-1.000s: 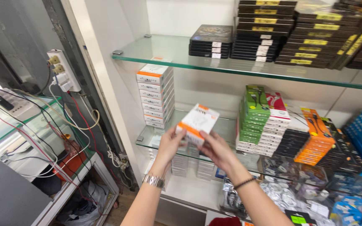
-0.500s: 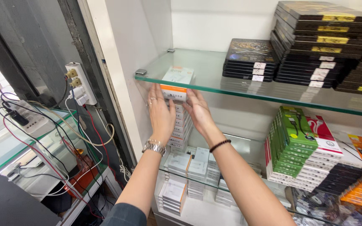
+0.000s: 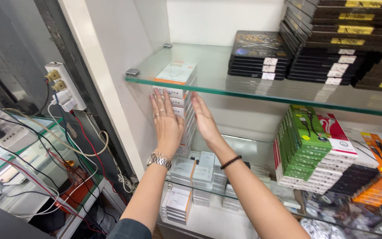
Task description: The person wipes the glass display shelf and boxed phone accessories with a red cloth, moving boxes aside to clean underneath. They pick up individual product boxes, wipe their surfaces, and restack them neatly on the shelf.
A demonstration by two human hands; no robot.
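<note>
Pressing white box stack (image 3: 183,95) between hands.

two hands (image 3: 186,119), two glass shelves (image 3: 244,86), one wall socket strip (image 3: 63,86).

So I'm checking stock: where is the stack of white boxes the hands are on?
In the head view the stack of white boxes stands left of centre on the middle glass shelf, reaching the upper glass shelf, between the left hand and right hand.
</note>
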